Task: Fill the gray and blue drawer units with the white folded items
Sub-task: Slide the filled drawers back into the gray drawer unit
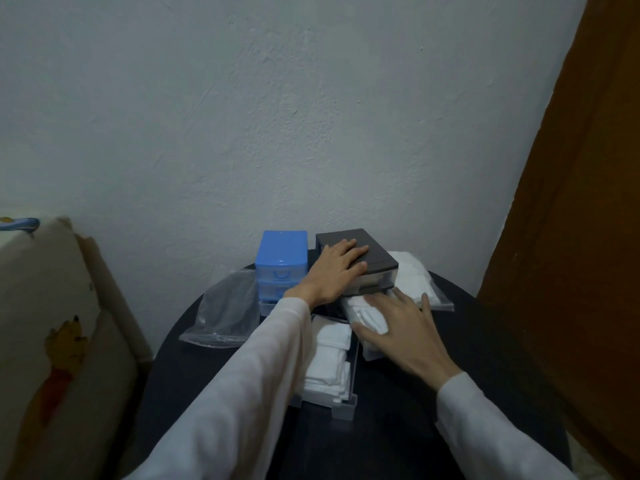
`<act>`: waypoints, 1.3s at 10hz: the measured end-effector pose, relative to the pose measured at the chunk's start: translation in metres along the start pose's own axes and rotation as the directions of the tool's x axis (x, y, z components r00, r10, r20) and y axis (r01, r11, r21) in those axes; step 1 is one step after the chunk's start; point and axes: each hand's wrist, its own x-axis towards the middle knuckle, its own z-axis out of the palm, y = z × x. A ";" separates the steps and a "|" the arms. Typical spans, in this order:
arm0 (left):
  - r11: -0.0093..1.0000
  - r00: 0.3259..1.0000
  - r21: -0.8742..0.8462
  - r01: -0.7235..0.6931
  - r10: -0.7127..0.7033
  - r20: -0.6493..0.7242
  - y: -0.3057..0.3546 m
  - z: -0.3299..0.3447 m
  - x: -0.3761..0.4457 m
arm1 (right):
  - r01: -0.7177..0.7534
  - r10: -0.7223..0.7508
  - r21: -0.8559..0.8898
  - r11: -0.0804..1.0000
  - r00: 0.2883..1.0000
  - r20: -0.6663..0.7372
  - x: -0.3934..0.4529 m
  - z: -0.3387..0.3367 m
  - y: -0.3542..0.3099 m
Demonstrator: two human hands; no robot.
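A gray drawer unit (375, 259) stands at the back of a dark round table (450, 393), with a blue drawer unit (282, 252) to its left. My left hand (334, 271) lies flat on the gray unit's top, fingers spread. A clear drawer (370, 353) sticks out of the gray unit's lower slot, packed with white folded items (369, 315). My right hand (398, 327) rests flat on those items, thumb at the drawer's left side. A second clear drawer (343, 407) lies loose on the table in front, holding more white folded items (329, 362).
A clear plastic bag with white items (415, 278) lies right of the gray unit. An empty-looking clear bag (225, 306) lies left of the blue unit. A cushion with a cartoon print (52, 341) stands at the left, a brown door (581, 237) at the right.
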 end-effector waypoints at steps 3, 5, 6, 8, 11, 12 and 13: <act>1.000 1.000 -0.003 0.001 -0.001 -0.007 -0.001 0.000 0.000 | 0.334 -0.332 0.005 0.943 0.938 0.101 -0.017 -0.013 0.024; 1.000 1.000 0.003 0.003 -0.003 -0.007 0.000 0.001 0.001 | 0.381 -0.351 -0.097 0.919 0.907 0.233 -0.005 -0.020 0.025; 1.000 1.000 0.007 0.004 -0.004 -0.007 -0.002 0.000 0.002 | 0.397 -0.374 -0.117 0.910 0.910 0.178 0.005 -0.014 0.022; 1.000 1.000 0.001 0.001 -0.001 -0.007 -0.001 0.000 0.001 | 0.351 -0.347 -0.113 0.929 0.936 0.054 -0.006 -0.017 0.028; 1.000 1.000 0.000 0.001 -0.001 -0.015 -0.002 0.001 0.001 | 0.367 -0.347 -0.225 0.903 0.930 0.126 0.010 -0.007 0.015; 1.000 1.000 -0.006 0.007 -0.007 -0.012 -0.001 0.000 0.000 | 0.341 -0.332 -0.212 0.916 0.940 0.078 0.011 -0.005 0.014; 1.000 1.000 -0.009 0.009 -0.009 -0.018 0.002 -0.002 -0.001 | 0.384 -0.410 -0.269 0.883 0.911 -0.046 0.012 -0.002 0.014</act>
